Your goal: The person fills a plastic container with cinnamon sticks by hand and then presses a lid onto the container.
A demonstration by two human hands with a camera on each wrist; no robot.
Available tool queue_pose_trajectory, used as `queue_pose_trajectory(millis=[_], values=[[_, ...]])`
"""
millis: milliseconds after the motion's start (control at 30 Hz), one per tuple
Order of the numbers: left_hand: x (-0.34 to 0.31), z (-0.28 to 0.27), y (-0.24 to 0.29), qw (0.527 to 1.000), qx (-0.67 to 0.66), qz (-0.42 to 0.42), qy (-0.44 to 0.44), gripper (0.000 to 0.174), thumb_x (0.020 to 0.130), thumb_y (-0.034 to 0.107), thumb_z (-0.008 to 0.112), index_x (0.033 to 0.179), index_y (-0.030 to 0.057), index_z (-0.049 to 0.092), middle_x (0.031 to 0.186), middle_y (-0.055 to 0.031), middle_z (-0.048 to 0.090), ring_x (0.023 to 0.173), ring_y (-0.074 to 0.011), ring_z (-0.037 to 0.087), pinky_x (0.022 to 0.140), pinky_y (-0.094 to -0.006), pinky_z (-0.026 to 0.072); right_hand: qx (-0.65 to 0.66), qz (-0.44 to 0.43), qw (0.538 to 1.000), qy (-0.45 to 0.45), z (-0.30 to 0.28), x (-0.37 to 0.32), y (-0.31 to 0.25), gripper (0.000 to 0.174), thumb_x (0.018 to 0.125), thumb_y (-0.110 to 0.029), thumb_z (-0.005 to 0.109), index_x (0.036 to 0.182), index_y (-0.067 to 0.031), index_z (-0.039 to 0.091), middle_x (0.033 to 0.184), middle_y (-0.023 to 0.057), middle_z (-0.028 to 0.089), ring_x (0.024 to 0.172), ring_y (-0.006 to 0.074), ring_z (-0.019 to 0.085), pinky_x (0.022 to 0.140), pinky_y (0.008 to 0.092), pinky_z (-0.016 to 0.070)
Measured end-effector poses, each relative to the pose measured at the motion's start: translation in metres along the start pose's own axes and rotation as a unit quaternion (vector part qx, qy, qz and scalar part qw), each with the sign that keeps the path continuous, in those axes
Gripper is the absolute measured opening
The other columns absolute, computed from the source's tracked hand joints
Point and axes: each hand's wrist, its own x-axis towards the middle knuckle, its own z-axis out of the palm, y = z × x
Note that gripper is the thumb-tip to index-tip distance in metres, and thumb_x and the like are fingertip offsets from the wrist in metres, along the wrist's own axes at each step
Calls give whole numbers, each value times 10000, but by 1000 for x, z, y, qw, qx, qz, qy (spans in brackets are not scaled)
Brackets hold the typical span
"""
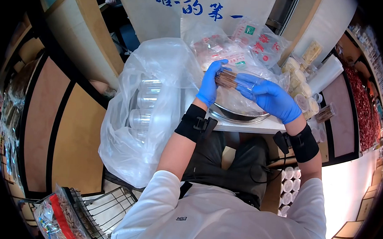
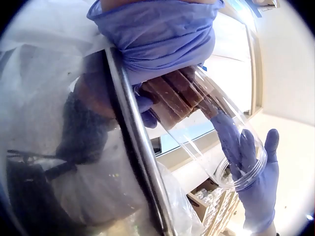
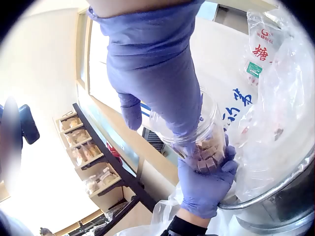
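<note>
The left hand (image 1: 210,85), in a blue glove, grips the base end of a clear plastic jar (image 2: 199,153), which lies tilted over a metal basin (image 1: 244,119). Brown sticks (image 2: 170,98) are bundled lengthwise inside the jar, toward its base; their square ends (image 3: 209,156) show in the right wrist view. Through the mouth of the jar, the gloved right hand (image 1: 278,102) reaches in with straight fingers, the tips at the sticks. Its thumb stays outside, stretched out in the left wrist view. A clear plastic bag lines the basin.
On the left, a large clear bag (image 1: 160,58) holds several bare jars (image 1: 141,118). Printed plastic bags (image 1: 261,41) lie behind the basin. Filled containers (image 1: 302,89) crowd the table's right side. A wire basket (image 1: 106,207) stands at lower left, a box of small round containers (image 1: 287,186) at lower right.
</note>
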Motion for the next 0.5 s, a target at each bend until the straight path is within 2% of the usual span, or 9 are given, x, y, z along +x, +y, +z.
queue_pose_trajectory(millis=[67, 200, 267, 300, 333, 367, 400, 467, 500], values=[[1, -1, 1, 1000, 0, 1, 8, 391, 910, 379, 434, 1185, 146, 585, 1079, -49, 608, 1008, -170, 566, 888, -309, 432, -42, -5, 999, 0, 1, -1, -2, 524, 810, 2, 490, 1302, 136, 369, 1384, 223, 378, 1296, 303, 371, 1123, 367, 259], [4, -4, -3, 999, -39, 4, 32, 385, 909, 360, 441, 1180, 131, 590, 1070, -51, 621, 1005, -180, 573, 891, -312, 432, -26, -21, 999, 19, 1, -10, -3, 525, 815, 0, 498, 1310, 120, 373, 1380, 218, 386, 1294, 289, 379, 1116, 362, 269], [6, -5, -4, 998, -58, 2, 40, 384, 907, 354, 446, 1179, 125, 591, 1069, -51, 625, 1004, -184, 576, 893, -314, 432, -142, 4, 987, 74, 6, -14, -5, 532, 825, -16, 520, 1332, 71, 383, 1390, 172, 396, 1290, 267, 392, 1099, 352, 286], [6, -6, -4, 998, -59, 1, 35, 387, 904, 353, 451, 1178, 117, 590, 1072, -50, 627, 1006, -186, 577, 895, -316, 431, -141, 4, 987, 75, 5, -16, -5, 532, 825, -16, 520, 1332, 71, 383, 1390, 172, 396, 1290, 267, 392, 1099, 352, 286], [6, -7, -4, 998, -60, 0, 30, 389, 902, 351, 456, 1177, 109, 590, 1075, -49, 630, 1007, -188, 577, 898, -318, 430, -342, -33, 939, 30, 1, -18, -4, 559, 829, -47, 543, 1356, 31, 372, 1392, 158, 404, 1281, 263, 405, 1086, 351, 299], [6, -7, -5, 998, -59, -1, 30, 389, 902, 351, 456, 1177, 109, 590, 1075, -49, 630, 1007, -188, 577, 898, -318, 430, -527, -69, 847, -17, -1, -20, -3, 588, 833, -78, 567, 1380, -8, 362, 1393, 143, 412, 1271, 259, 419, 1073, 349, 312], [6, -6, -4, 998, -58, 5, 29, 396, 897, 358, 460, 1175, 107, 590, 1077, -50, 629, 1007, -186, 578, 899, -319, 429, -527, -69, 847, -16, -1, -20, -1, 588, 833, -78, 567, 1380, -8, 362, 1393, 143, 412, 1271, 259, 419, 1073, 349, 312], [4, -3, -1, 998, -56, 12, 27, 404, 893, 365, 463, 1172, 104, 590, 1079, -50, 629, 1006, -185, 578, 901, -319, 428, -698, -141, 698, -82, 0, -20, 2, 679, 802, -152, 602, 1413, -59, 319, 1305, 199, 489, 1174, 296, 506, 1001, 352, 384], [0, 0, 4, 999, -30, -7, 19, 409, 889, 372, 465, 1167, 101, 593, 1080, -50, 628, 1008, -182, 577, 896, -317, 431, -698, -142, 697, -82, 1, -18, 1, 679, 802, -152, 602, 1413, -59, 319, 1305, 199, 489, 1174, 296, 506, 1001, 352, 384]])
